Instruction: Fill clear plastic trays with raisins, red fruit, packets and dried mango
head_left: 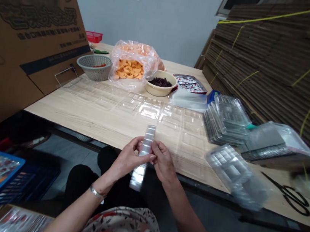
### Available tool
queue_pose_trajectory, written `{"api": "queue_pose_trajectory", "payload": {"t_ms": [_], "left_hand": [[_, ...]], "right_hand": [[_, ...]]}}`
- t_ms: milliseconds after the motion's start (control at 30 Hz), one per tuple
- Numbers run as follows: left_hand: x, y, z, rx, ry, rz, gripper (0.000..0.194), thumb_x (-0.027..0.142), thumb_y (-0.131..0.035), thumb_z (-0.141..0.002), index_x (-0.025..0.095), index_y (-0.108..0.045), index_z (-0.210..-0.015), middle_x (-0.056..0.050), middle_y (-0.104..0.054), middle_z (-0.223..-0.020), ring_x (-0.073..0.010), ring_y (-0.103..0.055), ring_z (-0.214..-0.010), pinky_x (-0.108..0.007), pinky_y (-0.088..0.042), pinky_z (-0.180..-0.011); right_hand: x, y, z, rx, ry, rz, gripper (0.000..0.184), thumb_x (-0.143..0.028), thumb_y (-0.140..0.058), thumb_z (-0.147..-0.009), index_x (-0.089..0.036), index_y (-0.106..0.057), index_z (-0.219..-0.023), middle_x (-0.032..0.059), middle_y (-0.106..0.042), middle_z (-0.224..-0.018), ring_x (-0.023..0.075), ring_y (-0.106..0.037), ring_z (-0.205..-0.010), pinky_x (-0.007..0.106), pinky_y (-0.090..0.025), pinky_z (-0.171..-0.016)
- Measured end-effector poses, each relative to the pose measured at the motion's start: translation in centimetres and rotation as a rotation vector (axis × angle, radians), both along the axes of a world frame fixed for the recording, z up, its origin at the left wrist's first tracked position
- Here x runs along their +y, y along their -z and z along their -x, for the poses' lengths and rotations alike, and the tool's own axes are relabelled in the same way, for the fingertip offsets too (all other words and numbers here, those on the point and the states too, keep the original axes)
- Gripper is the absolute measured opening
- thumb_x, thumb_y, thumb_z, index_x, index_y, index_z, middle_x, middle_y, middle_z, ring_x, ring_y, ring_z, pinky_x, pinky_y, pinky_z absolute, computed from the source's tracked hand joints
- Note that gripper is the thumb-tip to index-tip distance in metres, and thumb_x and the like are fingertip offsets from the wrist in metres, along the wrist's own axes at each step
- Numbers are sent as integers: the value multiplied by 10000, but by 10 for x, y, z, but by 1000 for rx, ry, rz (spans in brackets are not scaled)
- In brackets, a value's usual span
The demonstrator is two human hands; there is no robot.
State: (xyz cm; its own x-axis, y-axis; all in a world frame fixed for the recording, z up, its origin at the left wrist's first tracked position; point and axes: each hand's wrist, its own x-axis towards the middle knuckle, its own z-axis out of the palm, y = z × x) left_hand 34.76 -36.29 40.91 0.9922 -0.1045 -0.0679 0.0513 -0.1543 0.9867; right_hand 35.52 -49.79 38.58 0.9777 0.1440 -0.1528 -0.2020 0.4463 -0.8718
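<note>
In front of my lap, at the table's front edge, I hold a narrow, shiny clear plastic strip (pixel 148 142) divided into segments. It stands lengthwise away from me, tilted, and its near end hangs past the edge. My left hand (pixel 132 155) grips it from the left, thumb laid across it. My right hand (pixel 163 161) closes on its right side, fingertips meeting the left thumb. Whether the strip is one piece or several nested together, I cannot tell. Clear plastic trays with compartments (pixel 148 109) lie in rows on the table just beyond my hands.
At the back are a grey basket (pixel 94 67), a bag of orange chips (pixel 129 68), a bowl (pixel 160 90) of dark pieces and a tray of sachets (pixel 191 84). Stacked clear trays (pixel 225 120) and black scissors (pixel 290 196) lie right. A large carton (pixel 22 51) stands left.
</note>
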Motion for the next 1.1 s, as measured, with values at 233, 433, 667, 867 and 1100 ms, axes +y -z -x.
{"api": "queue_pose_trajectory", "payload": {"t_ms": [233,433,667,867,1100], "left_hand": [[1,1,-1,5,-15,29,543,367,-762,-686,153,-573,-1148,-51,-674,-927,-180,-641,-832,-303,-515,-770],[8,11,-3,-26,-50,48,481,389,-693,-779,147,-561,-1173,-50,-672,-949,-165,-627,-843,-272,-490,-762],[9,11,-5,-62,-27,0,459,362,-705,-782,157,-564,-1168,-49,-671,-975,-166,-628,-864,-278,-488,-802],[11,12,-5,-67,-35,-19,502,369,-718,-769,160,-559,-1197,-59,-658,-1042,-166,-614,-894,-275,-484,-807],[9,12,-2,-37,-71,60,504,376,-725,-757,154,-570,-1182,-31,-651,-912,-157,-616,-827,-268,-490,-768]], "right_hand": [[7,10,-4,-33,29,49,370,-552,-718,-763,-208,-581,-752,-48,-475,-592,98,-375,-498,241,-295,-468],[10,19,-9,-108,103,80,343,-526,-677,-814,-209,-564,-749,-62,-458,-572,86,-371,-469,238,-283,-456],[11,6,-9,-94,5,49,325,-503,-694,-823,-192,-597,-803,-45,-518,-639,89,-407,-536,230,-320,-505],[15,8,-10,-74,33,60,353,-514,-718,-781,-185,-591,-765,-55,-495,-589,85,-371,-511,231,-293,-499],[21,7,-8,-112,91,99,374,-539,-703,-772,-197,-558,-728,-64,-447,-552,88,-339,-494,237,-259,-485]]}}
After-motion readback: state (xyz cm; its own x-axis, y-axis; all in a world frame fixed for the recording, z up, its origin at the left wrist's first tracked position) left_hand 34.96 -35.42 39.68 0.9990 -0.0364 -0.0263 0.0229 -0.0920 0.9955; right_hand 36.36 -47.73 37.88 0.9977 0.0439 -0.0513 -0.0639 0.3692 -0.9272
